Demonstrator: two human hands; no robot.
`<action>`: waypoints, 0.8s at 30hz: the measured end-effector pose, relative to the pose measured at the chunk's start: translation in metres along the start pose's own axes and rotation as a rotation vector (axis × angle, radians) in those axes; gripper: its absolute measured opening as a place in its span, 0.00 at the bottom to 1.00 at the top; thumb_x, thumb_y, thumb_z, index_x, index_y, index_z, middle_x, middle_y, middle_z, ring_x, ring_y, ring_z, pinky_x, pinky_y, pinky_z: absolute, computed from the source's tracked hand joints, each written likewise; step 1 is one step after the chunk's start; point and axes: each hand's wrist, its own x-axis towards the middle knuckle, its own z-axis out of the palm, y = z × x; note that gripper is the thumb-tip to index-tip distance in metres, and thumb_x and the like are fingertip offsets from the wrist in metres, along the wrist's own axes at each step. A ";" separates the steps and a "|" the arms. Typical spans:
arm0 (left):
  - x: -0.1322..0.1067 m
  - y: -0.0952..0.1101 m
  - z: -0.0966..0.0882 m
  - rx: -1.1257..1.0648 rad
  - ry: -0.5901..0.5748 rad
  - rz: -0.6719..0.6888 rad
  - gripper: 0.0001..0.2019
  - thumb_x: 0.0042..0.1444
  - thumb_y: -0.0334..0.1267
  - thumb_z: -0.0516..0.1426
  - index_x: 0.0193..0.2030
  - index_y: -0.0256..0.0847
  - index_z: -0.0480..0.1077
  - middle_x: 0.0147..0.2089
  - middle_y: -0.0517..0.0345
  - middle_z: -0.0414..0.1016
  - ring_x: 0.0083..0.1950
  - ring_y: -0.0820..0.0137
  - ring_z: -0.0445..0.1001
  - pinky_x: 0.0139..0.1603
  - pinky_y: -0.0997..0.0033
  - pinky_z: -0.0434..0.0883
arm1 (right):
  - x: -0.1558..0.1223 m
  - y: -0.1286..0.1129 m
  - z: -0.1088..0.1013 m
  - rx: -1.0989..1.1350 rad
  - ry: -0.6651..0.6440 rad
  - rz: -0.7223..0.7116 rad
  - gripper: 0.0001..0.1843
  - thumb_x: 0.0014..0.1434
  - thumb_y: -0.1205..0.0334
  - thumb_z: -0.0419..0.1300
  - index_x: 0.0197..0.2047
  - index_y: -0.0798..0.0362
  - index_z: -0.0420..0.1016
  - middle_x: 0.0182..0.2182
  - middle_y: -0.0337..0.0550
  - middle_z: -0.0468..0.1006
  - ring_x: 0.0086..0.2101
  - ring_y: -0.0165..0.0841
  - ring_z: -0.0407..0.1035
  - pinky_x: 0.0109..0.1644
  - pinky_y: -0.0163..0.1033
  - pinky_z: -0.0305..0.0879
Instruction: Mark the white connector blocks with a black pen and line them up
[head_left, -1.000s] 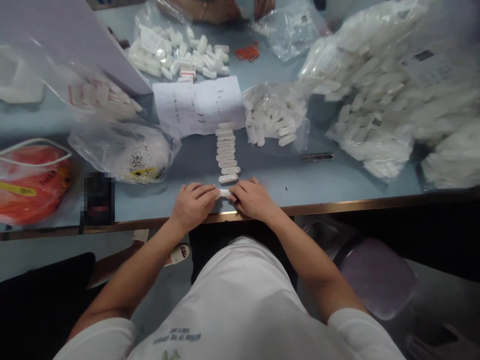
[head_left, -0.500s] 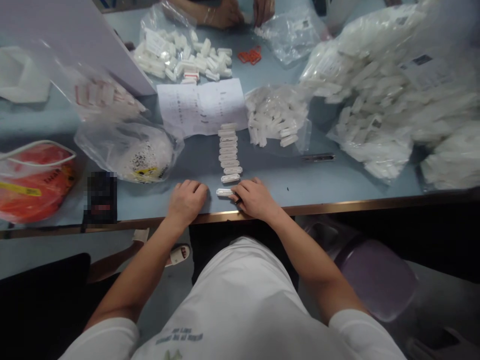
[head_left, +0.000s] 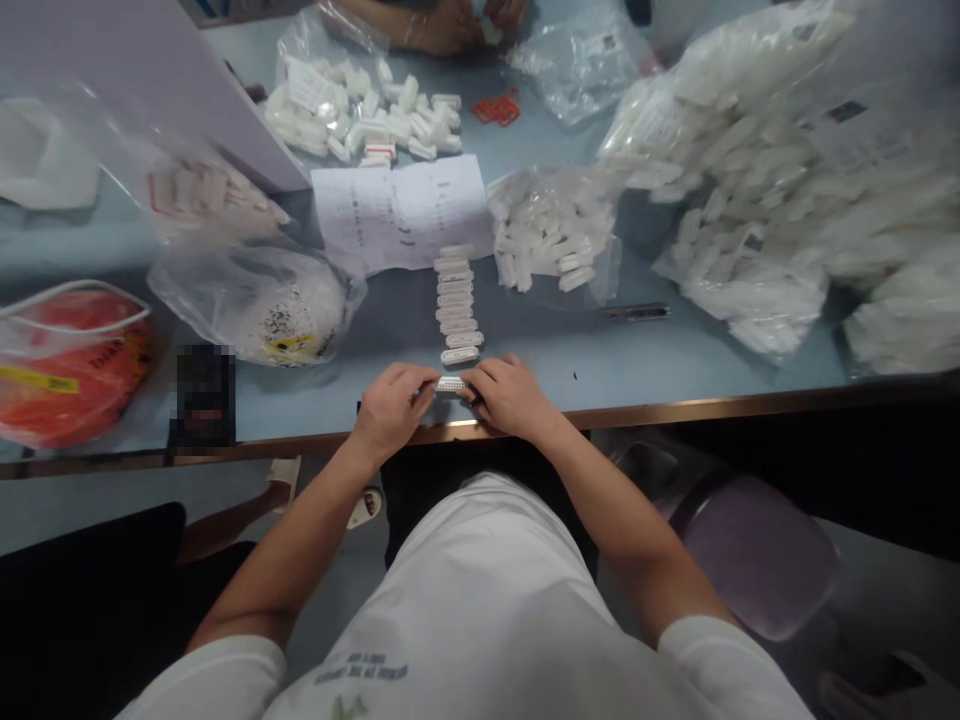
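Note:
A small white plastic connector [head_left: 451,384] lies near the table's front edge, pinched between both hands. My left hand [head_left: 391,410] has its fingers curled onto the connector's left end. My right hand [head_left: 508,396] grips its right end, fingers bent. Just beyond them a column of several white connectors [head_left: 456,305] runs away from me toward a printed paper sheet [head_left: 401,212].
Clear bags of white connectors [head_left: 551,232] lie right of the column, with large piles [head_left: 787,190] at far right. A bag with a white item [head_left: 262,305], a red bag [head_left: 71,360] and a dark device [head_left: 201,395] sit left. Another person's hands [head_left: 450,22] work at the far edge. A pen [head_left: 636,313] lies to the right.
My left hand moved back right from resting beside the connector and closed on its left end. The right hand stayed on the connector.

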 end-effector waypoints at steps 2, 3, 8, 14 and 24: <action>-0.001 0.002 0.002 0.024 0.006 0.023 0.09 0.64 0.38 0.53 0.42 0.42 0.75 0.37 0.56 0.79 0.39 0.70 0.75 0.43 0.72 0.71 | 0.000 0.000 -0.001 -0.008 0.003 -0.008 0.15 0.71 0.58 0.48 0.43 0.55 0.74 0.33 0.46 0.76 0.34 0.35 0.64 0.41 0.42 0.46; -0.001 0.003 0.003 0.041 0.007 0.034 0.09 0.64 0.38 0.54 0.42 0.42 0.75 0.36 0.57 0.79 0.38 0.70 0.75 0.43 0.72 0.71 | 0.000 0.001 -0.001 -0.010 0.004 -0.014 0.15 0.71 0.58 0.48 0.43 0.55 0.74 0.33 0.46 0.76 0.35 0.35 0.64 0.41 0.42 0.46; -0.001 0.005 0.009 0.119 -0.018 0.076 0.10 0.66 0.39 0.52 0.42 0.41 0.75 0.34 0.56 0.78 0.36 0.68 0.73 0.41 0.69 0.70 | 0.000 0.001 0.000 -0.002 0.010 -0.012 0.16 0.71 0.58 0.47 0.43 0.54 0.74 0.33 0.46 0.76 0.35 0.35 0.63 0.41 0.42 0.45; 0.002 0.006 0.014 0.106 0.030 0.135 0.10 0.66 0.37 0.52 0.41 0.42 0.76 0.40 0.53 0.79 0.41 0.67 0.72 0.46 0.68 0.70 | 0.000 0.002 0.001 0.014 0.000 -0.011 0.15 0.71 0.58 0.48 0.44 0.54 0.74 0.34 0.47 0.77 0.35 0.35 0.63 0.42 0.43 0.45; 0.006 0.012 0.012 0.281 0.013 0.282 0.10 0.65 0.31 0.51 0.39 0.39 0.74 0.38 0.52 0.77 0.38 0.65 0.69 0.40 0.65 0.66 | -0.001 0.002 0.002 0.021 0.004 -0.012 0.13 0.70 0.59 0.50 0.44 0.54 0.74 0.35 0.46 0.76 0.35 0.36 0.64 0.42 0.42 0.45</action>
